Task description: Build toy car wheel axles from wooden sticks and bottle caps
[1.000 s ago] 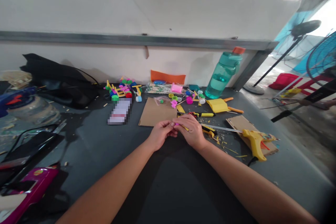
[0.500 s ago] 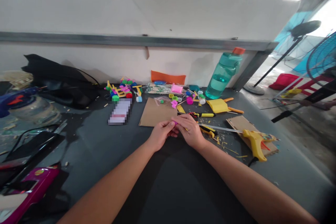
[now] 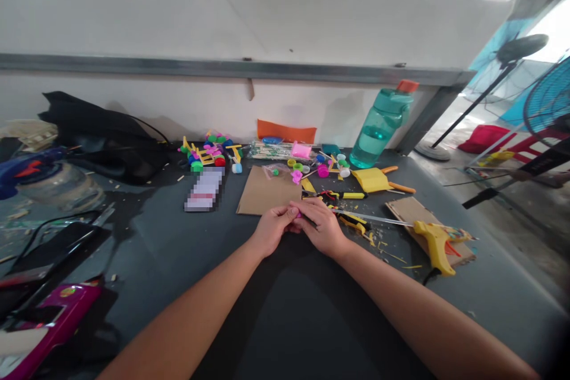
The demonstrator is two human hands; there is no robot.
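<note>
My left hand (image 3: 272, 230) and my right hand (image 3: 321, 225) meet over the near edge of the table, fingers closed around a small pink piece (image 3: 298, 214). It looks like soft modelling clay, but most of it is hidden by my fingers. Just beyond my hands lies a flat brown cardboard sheet (image 3: 267, 191). A small pink shape (image 3: 296, 176) rests past its right edge, near several little clay tubs (image 3: 323, 170). Right of my right hand are yellow-handled pliers (image 3: 354, 224) and a yellow cutter (image 3: 351, 195).
A yellow glue gun (image 3: 434, 240) lies on cardboard at right. Behind it stand a teal bottle (image 3: 374, 130) and a yellow pad (image 3: 371, 179). A phone (image 3: 205, 190), coloured clay figures (image 3: 207, 154), a black bag (image 3: 102, 136) and a magenta object (image 3: 66, 309) occupy the left.
Both hands stay together around the pink piece, with the fingers shifting slightly; less of the piece shows at the top. The rest of the scene is shifted very slightly right.
</note>
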